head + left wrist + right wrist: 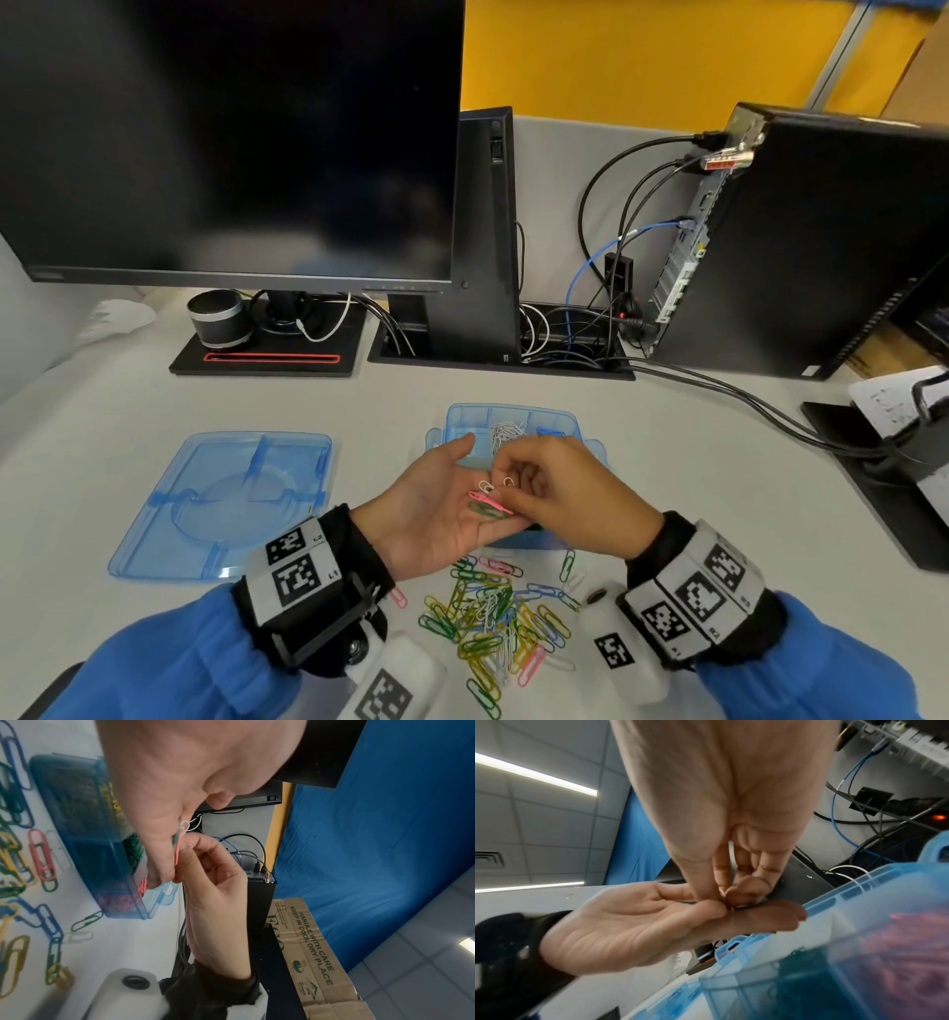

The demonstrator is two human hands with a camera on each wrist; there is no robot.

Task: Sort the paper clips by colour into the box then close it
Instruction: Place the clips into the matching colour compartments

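My left hand [462, 509] lies palm up in front of the blue compartment box [513, 413]. A pink clip [488, 499], a green one and a white one rest across its straight fingers. My right hand [518, 488] reaches over that palm and pinches a white paper clip [508, 482] between thumb and fingertips; the same clip [731, 854] shows in the right wrist view. White clips [506, 434] and blue clips [549, 430] fill two back compartments. A loose pile of mixed clips [493, 616] lies on the desk between my wrists. The hands hide the box's near half.
The box's clear blue lid [226, 503] lies flat to the left. A monitor [231, 139] on its stand and a small speaker [218, 318] are at the back. A computer tower [801, 236] with cables [744, 401] and a black stand with papers occupy the right side.
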